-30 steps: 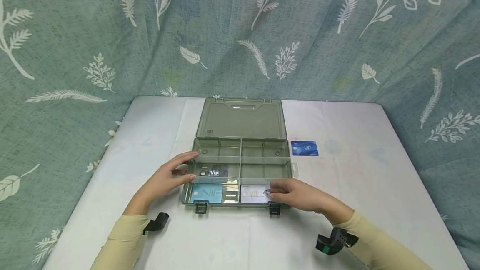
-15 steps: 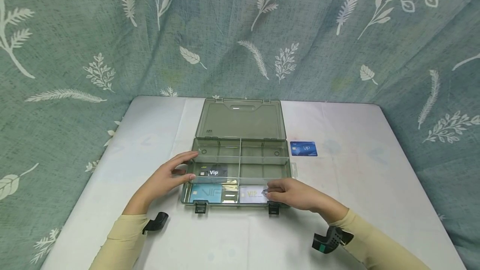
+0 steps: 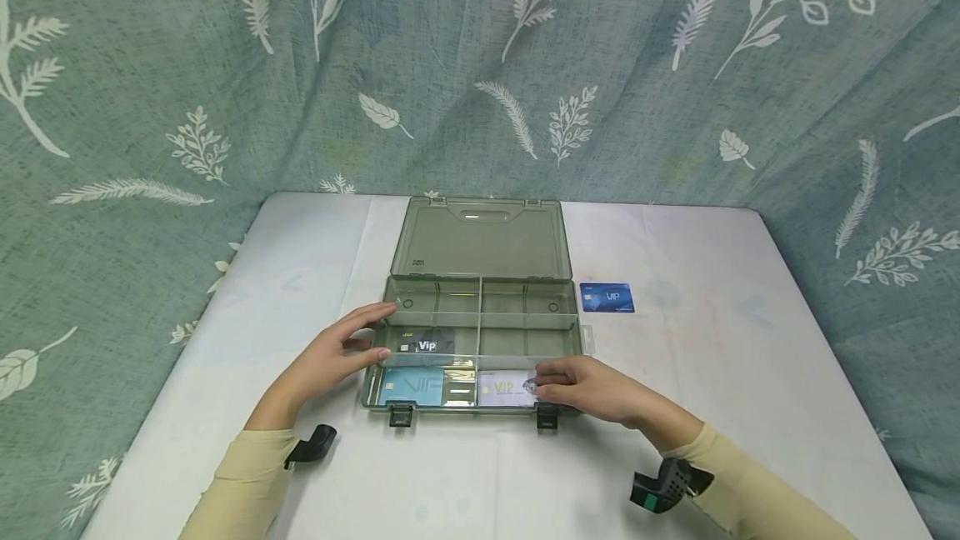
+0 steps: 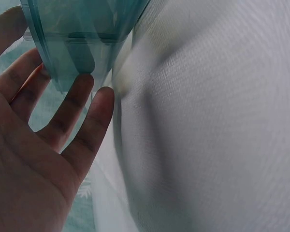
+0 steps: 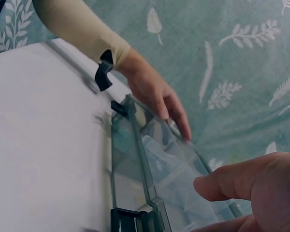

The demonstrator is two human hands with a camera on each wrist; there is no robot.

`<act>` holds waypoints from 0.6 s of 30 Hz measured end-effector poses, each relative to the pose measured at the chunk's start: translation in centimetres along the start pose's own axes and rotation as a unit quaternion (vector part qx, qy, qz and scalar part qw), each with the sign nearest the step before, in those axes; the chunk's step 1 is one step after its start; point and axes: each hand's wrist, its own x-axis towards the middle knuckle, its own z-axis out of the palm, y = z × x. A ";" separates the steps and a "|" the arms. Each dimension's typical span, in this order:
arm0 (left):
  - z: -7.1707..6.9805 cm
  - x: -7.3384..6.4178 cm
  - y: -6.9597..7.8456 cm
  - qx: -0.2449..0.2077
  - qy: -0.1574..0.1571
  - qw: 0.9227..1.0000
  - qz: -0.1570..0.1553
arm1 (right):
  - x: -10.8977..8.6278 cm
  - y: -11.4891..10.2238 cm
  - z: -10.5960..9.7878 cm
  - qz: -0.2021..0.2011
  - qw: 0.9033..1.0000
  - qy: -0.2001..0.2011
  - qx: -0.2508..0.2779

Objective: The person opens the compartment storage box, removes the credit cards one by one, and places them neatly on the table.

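Observation:
A grey translucent divided box (image 3: 480,336) lies with its lid (image 3: 483,240) raised back on its hinges. My left hand (image 3: 330,357) steadies its left side, thumb and forefinger at the rim; in the left wrist view the other fingers (image 4: 104,99) lie fairly straight by the outer wall. My right hand (image 3: 588,386) reaches into the front right compartment and pinches the right end of a white VIP card (image 3: 504,388); its fingertips cover that end. A light blue VIP card (image 3: 412,387) lies in the front left compartment, a black Vip card (image 3: 426,342) in the middle left one.
A dark blue VIP card (image 3: 607,297) lies on the white-covered table (image 3: 675,357), right of the box. Two black latches (image 3: 401,416) hang at the box's front edge. A leaf-patterned green curtain (image 3: 450,90) rises behind the table.
The right hand shifts very slightly left with the white card's end at its fingers, and the card settles flatter. The left hand keeps its place.

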 end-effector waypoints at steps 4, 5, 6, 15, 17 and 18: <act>0.0 0.0 0.0 -0.001 -0.001 1.000 0.002 | -0.2 0.0 -0.1 -0.002 1.000 -0.002 0.008; 0.0 0.0 0.0 -0.002 -0.002 1.000 0.002 | -0.3 0.0 -0.2 -0.003 1.000 -0.004 0.009; 0.0 0.0 0.0 -0.002 -0.002 1.000 0.001 | -0.3 -0.1 -0.3 -0.004 1.000 -0.006 0.010; 0.0 -0.1 -0.3 -0.002 0.000 1.000 -0.003 | -0.8 -0.4 -0.7 -0.022 1.000 -0.009 0.009; 0.0 -0.1 -0.3 -0.001 0.000 1.000 -0.001 | -0.9 -0.5 -0.8 -0.030 0.999 -0.011 0.013; 0.0 -0.1 -0.3 -0.001 0.001 1.000 -0.001 | -0.9 -0.6 -0.8 -0.034 0.999 -0.012 0.016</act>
